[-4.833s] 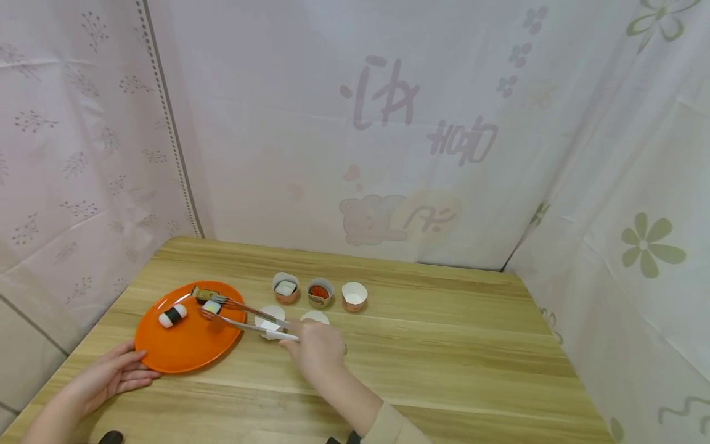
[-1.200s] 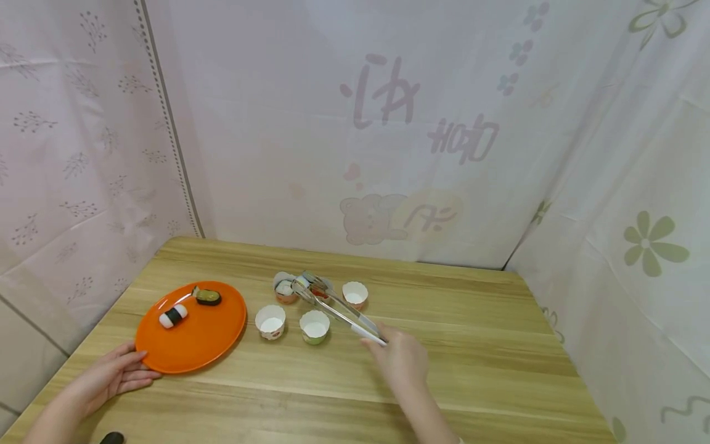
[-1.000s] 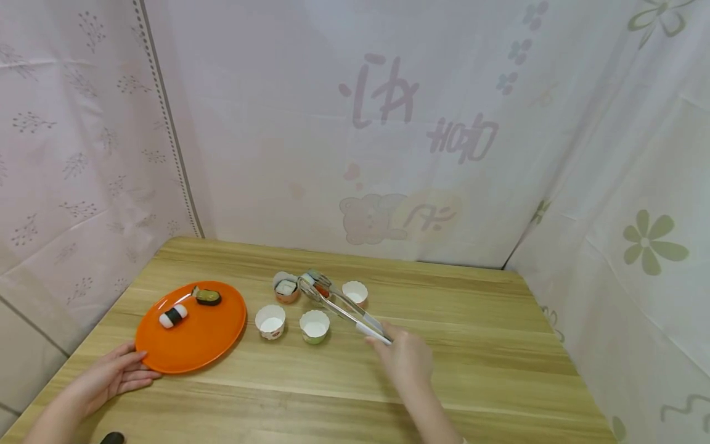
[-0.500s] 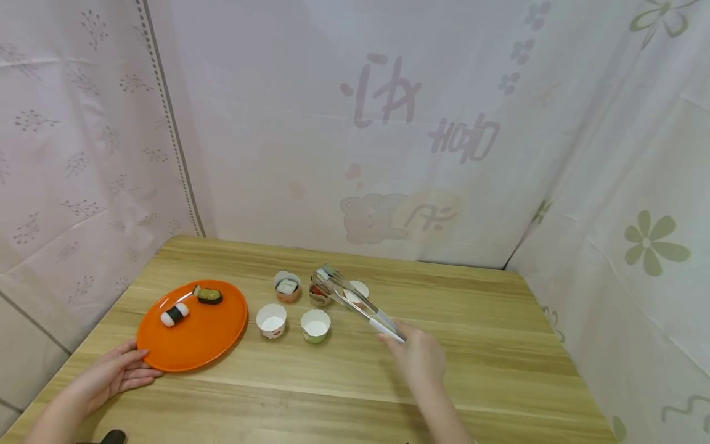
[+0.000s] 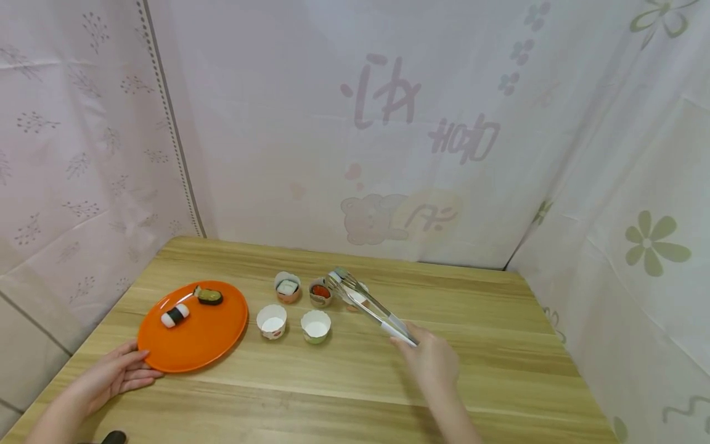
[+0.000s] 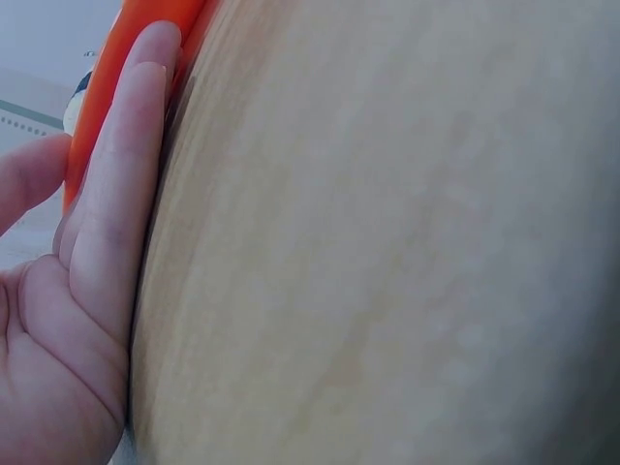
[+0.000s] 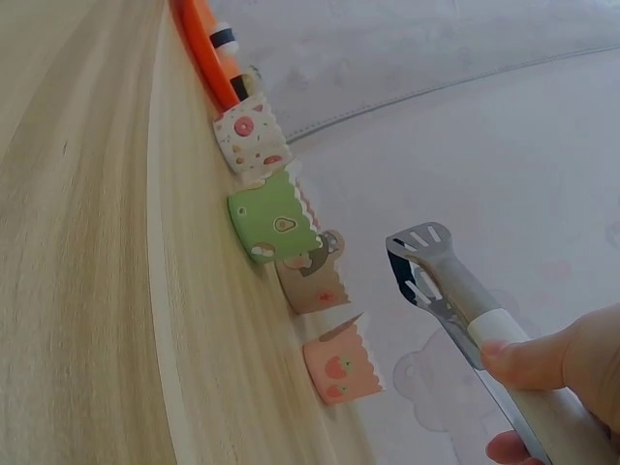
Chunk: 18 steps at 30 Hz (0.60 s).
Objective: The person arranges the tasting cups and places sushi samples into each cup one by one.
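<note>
My left hand (image 5: 113, 376) holds the near-left rim of the orange plate (image 5: 191, 345), thumb on top and fingers along the underside in the left wrist view. Two sushi pieces lie on it, one white with a black band (image 5: 175, 316), one green-topped and dark (image 5: 209, 296). My right hand (image 5: 435, 364) grips the metal tongs (image 5: 377, 311) by their white handles. Between the tongs' tips is a small pale piece (image 5: 337, 275), dark-edged in the right wrist view, above the back right paper cup (image 5: 357, 300), which the tongs partly cover.
The back left cup (image 5: 287, 287) contains a whitish piece, the back middle cup (image 5: 320, 292) a red one. In front stand a white cup (image 5: 272, 322) and a green-sided cup (image 5: 315, 327). A black object (image 5: 114, 437) shows at the bottom left edge. Patterned curtains surround the wooden table.
The pale piece has come off the plate in the tongs. My right hand has carried it rightward, past the back left and middle cups. My left hand has stayed at the plate.
</note>
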{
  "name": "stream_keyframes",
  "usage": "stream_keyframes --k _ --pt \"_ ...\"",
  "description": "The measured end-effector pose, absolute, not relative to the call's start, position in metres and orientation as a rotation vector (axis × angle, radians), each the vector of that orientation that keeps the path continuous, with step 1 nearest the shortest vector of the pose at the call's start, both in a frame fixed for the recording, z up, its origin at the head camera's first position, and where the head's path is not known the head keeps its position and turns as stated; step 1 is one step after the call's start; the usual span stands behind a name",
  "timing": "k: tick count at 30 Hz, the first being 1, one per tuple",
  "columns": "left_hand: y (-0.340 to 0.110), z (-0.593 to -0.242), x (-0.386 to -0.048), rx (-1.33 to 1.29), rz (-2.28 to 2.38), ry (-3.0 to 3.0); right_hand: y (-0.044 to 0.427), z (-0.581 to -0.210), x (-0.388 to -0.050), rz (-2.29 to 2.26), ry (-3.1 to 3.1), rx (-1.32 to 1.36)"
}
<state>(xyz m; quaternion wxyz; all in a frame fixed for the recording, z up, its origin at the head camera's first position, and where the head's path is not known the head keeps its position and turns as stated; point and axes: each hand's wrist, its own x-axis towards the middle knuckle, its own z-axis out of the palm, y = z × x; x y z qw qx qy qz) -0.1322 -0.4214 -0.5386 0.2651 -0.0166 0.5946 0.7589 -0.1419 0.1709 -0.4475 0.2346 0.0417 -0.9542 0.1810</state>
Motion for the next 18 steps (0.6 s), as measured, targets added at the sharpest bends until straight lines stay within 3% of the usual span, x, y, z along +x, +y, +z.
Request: stream_keyframes --k 18 --pt "-0.422 -0.538 -0.133 -0.04 2.042 1.623 0.194 -0.448 -0.142 0.52 -2.695 0.024"
